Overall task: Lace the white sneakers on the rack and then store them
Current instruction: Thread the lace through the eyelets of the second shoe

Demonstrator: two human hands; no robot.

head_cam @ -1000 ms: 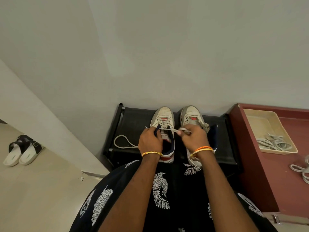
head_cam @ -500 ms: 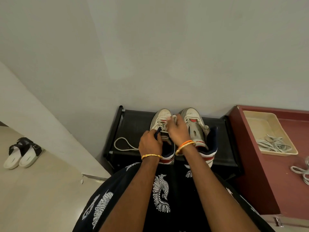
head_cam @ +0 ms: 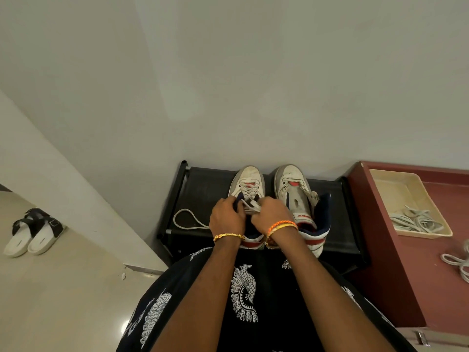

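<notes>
Nearby, a lace tray [head_cam: 411, 196]; both hands [head_cam: 226, 216] [head_cam: 271, 215] pinch the left sneaker's [head_cam: 247, 184] lace [head_cam: 251, 207].

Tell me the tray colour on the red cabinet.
Cream tray, holding loose white laces; head view.

The left hand [head_cam: 226, 219] and right hand [head_cam: 272, 216] cover the collar and upper eyelets of the left sneaker [head_cam: 247, 189], and their fingertips are hidden, so the grip on the lace [head_cam: 251, 206] cannot be made out. The loose lace [head_cam: 186, 223] on the rack [head_cam: 203, 189] runs out of sight behind the left hand. The coil of laces [head_cam: 458, 262] on the red cabinet [head_cam: 406, 270] is cut by the right edge, and the print on the right sneaker's tongue label [head_cam: 303, 216] is too small to read.
</notes>
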